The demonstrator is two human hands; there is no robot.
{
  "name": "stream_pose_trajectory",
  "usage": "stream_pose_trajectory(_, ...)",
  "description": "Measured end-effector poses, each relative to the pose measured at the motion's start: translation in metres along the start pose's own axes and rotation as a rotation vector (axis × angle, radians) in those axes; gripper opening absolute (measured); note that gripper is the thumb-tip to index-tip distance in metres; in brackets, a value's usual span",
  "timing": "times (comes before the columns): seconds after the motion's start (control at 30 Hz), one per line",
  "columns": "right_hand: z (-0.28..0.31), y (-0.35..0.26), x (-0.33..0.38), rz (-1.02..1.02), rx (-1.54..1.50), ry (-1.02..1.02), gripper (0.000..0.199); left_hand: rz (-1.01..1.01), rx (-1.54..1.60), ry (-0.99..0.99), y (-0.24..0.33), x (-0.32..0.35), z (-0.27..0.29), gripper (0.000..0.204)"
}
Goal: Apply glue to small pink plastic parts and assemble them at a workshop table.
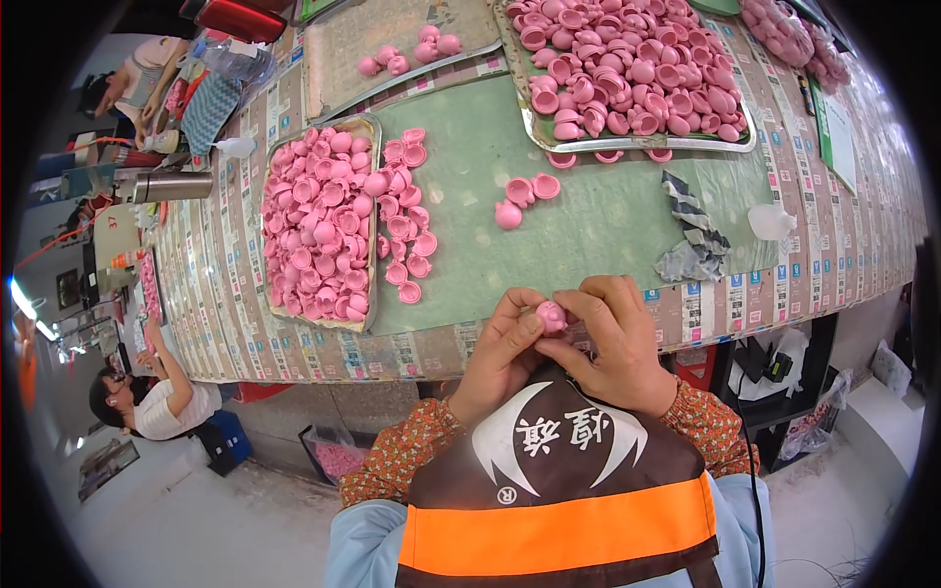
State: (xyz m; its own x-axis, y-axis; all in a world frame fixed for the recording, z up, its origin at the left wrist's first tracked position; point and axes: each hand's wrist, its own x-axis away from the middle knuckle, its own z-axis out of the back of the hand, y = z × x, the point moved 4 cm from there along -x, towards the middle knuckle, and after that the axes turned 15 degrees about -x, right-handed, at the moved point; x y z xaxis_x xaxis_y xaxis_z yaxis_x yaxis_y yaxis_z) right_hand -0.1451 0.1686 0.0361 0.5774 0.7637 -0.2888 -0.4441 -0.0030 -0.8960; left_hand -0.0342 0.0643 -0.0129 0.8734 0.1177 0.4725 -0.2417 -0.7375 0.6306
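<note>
Workbench with green mat (588, 225), pink rubber caps everywhere. Both hands pinch one pink cap (551, 316) at bench's near edge, just below mat: left hand (502, 351) fingers closed on it, right hand (618, 343) thumb pressing. Full tray (284, 176) left of mat, second tray (529, 122) beyond, rag (691, 240) on mat. Best grip: steady, fingertips only, cap centred.

We see a long table (245, 323) whose top is papered with printed labels, with a green mat (588, 225) laid across its middle. Left of the mat sits a metal tray (371, 125) heaped with pink caps (319, 220), and more loose caps (410, 216) spill onto the mat's left part. At the mat's far edge stands a larger tray (534, 132) of pink caps, while a grey striped rag (694, 233) lies on the mat's right part.
</note>
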Motion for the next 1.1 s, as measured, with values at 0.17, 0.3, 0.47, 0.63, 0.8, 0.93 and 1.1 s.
stream_pose_trajectory(0.17, -0.001, 0.003, 0.001, 0.043, 0.079, -0.011, 0.043, 0.078, 0.027, 0.009, 0.006, 0.001, -0.008, 0.027)
stream_pose_trajectory(0.3, -0.001, 0.009, -0.001, 0.108, 0.027, -0.013, 0.042, 0.065, 0.041, -0.034, -0.003, -0.006, 0.003, 0.026)
stream_pose_trajectory(0.47, -0.003, 0.001, -0.005, 0.204, 0.025, -0.008, 0.039, 0.016, -0.009, -0.045, -0.001, -0.006, 0.008, 0.024)
stream_pose_trajectory(0.63, -0.001, 0.002, -0.014, 0.171, 0.161, -0.009, 0.045, 0.048, -0.075, 0.066, 0.021, -0.016, -0.004, 0.026)
stream_pose_trajectory(0.8, 0.034, 0.000, -0.010, 0.022, 0.098, 0.135, 0.048, -0.068, -0.408, 0.219, 0.093, -0.060, 0.008, 0.031)
stream_pose_trajectory(0.93, 0.072, 0.004, 0.006, 0.087, 0.194, 0.310, 0.044, -0.605, -0.903, 0.415, 0.185, -0.113, 0.062, 0.032)
stream_pose_trajectory(1.1, 0.110, 0.029, 0.043, -0.006, 0.154, 0.612, 0.040, -0.654, -1.587, 0.906, 0.274, -0.156, 0.100, 0.028)
